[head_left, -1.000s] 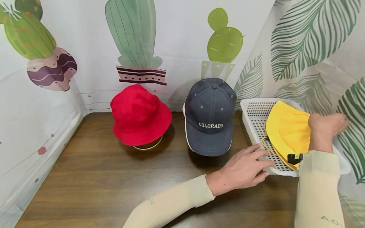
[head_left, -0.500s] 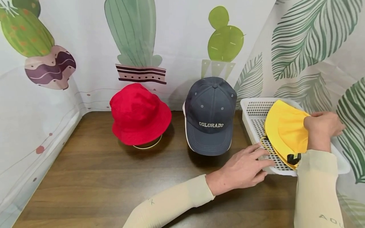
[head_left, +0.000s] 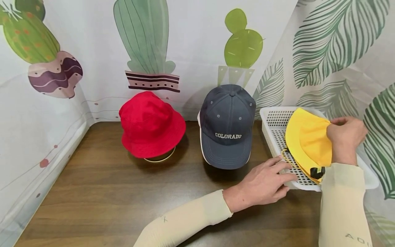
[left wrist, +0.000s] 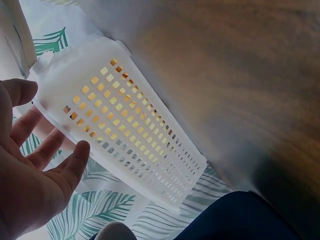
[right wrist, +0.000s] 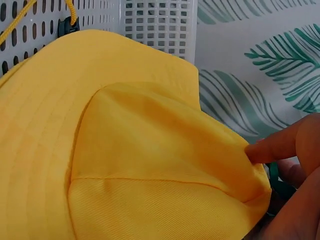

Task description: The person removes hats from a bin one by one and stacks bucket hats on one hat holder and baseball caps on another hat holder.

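Botanical cloth (head_left: 197, 41) hangs behind the brown table (head_left: 139, 192) and yellow hat (head_left: 311, 142).

Downward head view, wrist close-ups, shared basket (left wrist: 127, 125)

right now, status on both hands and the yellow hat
Right hand pinches yellow hat by crown. Left hand at white basket. Hat at least partly inside basket. Nothing seen blocking from above.
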`<state>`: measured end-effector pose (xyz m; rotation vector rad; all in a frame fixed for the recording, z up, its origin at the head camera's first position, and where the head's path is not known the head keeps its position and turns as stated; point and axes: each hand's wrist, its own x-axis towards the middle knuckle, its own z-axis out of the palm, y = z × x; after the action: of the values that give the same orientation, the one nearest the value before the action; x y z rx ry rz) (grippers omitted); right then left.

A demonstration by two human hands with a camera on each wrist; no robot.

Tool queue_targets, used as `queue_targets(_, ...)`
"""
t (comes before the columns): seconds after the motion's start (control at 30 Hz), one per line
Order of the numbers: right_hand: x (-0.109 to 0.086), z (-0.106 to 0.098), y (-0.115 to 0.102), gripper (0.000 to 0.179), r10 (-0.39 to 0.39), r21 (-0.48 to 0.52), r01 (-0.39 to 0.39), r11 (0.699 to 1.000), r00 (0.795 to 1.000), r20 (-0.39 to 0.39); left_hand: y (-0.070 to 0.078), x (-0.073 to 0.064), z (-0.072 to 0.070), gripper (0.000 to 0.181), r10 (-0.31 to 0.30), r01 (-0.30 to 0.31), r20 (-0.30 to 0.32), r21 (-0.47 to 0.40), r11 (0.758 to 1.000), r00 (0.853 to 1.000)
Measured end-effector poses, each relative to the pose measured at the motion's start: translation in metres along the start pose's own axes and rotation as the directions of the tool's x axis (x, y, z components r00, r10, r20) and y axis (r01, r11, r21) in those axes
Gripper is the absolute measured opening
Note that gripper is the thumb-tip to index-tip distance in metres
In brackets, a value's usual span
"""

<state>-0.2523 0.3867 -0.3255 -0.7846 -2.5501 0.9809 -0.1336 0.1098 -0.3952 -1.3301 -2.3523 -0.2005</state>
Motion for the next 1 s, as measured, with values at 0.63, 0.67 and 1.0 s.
queue_targets(0.63, -0.001, -0.012, 0.005, 0.037, 0.163, 0.109, -0.187, 0.976, 0.967, 0.194, 0.000, 0.000, 0.000, 0.033, 0.001, -0.001, -0.021, -0.002, 1.000, 1.000)
queue_targets(0.67, -0.001, -0.011, 0.005, 0.040, 0.162, 0.101, -0.185, 0.977, 0.965, 0.204, 0.000, 0.000, 0.001, 0.033, 0.001, -0.002, -0.022, 0.000, 1.000, 1.000)
queue_targets(1.0, -0.006, -0.008, 0.000, 0.078, 0.073, 0.046, -0.085, 0.995, 0.975, 0.210, 0.002, 0.005, -0.001, 0.029, -0.020, 0.021, -0.019, 0.038, 0.999, 1.000)
